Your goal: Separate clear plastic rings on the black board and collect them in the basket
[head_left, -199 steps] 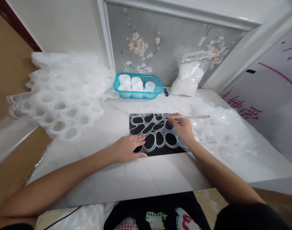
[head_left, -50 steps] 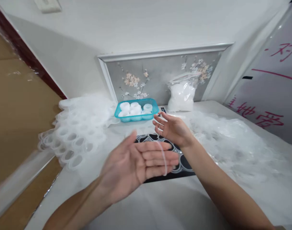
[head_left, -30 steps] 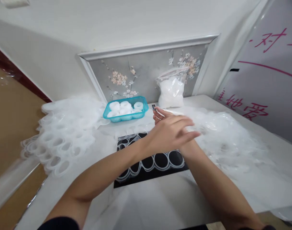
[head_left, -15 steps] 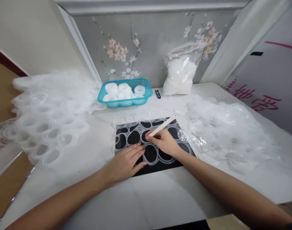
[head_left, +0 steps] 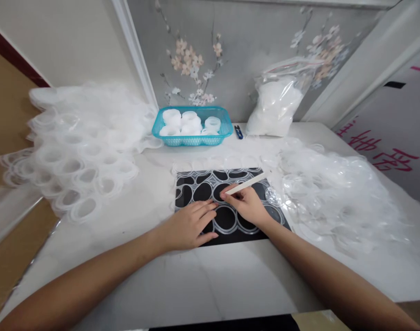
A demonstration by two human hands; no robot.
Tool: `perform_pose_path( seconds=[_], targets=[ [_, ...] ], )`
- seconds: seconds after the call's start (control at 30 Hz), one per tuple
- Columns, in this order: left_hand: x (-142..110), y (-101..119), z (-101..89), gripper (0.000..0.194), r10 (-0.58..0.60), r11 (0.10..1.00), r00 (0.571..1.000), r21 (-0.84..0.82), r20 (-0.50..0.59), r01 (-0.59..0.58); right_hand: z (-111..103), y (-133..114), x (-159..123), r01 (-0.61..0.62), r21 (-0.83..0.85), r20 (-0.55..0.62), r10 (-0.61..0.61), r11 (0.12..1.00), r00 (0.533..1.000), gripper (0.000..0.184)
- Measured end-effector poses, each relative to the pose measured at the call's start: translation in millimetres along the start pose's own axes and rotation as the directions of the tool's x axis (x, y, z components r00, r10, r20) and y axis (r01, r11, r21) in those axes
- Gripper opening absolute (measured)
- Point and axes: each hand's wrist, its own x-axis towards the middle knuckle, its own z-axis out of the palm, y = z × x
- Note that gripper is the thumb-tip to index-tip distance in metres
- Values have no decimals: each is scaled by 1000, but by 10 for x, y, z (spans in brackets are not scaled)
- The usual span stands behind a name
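The black sheet (head_left: pixel 230 238) lies flat on the white table (head_left: pixel 227 280), with clear rings (head_left: pixel 236 222) joined in rows across its top. The left hand (head_left: pixel 187 226) rests palm down over the left part of the black sheet, its fingers slightly spread, the fingertips on the clear rings and the thumb near the front edge. The right hand (head_left: pixel 246 204) is above the middle of the black sheet, thumb and fingers pinching the white stick (head_left: pixel 246 183) close to its lower end. From that pinch the white stick slants up and to the right, its far end reaching past the back edge of the black sheet. The clear rings lie under and around both hands; the stick's tip seems to meet them, though the fingers partly hide that spot.

Behind the black sheet stands the blue basket (head_left: pixel 192 141), holding white rolls (head_left: pixel 172 117). The small snips (head_left: pixel 238 132) lie just right of the basket, also behind the sheet, and farther right the plastic bag (head_left: pixel 275 105) stands with white stuff inside. Left of the black sheet is a heap of white rings (head_left: pixel 72 151); to its right spreads a pile of clear film (head_left: pixel 334 193).
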Motion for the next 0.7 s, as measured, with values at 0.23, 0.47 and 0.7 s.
perform_pose_path(
  seconds=[0.23,0.47,0.7],
  targets=[
    [-13,0,33,58,19,996,1000,82,1,-19,-1,-1,-9,34,-52,35,-32,998,999,19],
    [-22,-18,45,57,12,982,1000,188,12,-14,8,32,4,92,-113,44,-88,989,995,16],
    [-15,-31,34,57,0,986,1000,169,29,-5,36,88,-155,446,-575,176,-429,686,886,21]
  ],
)
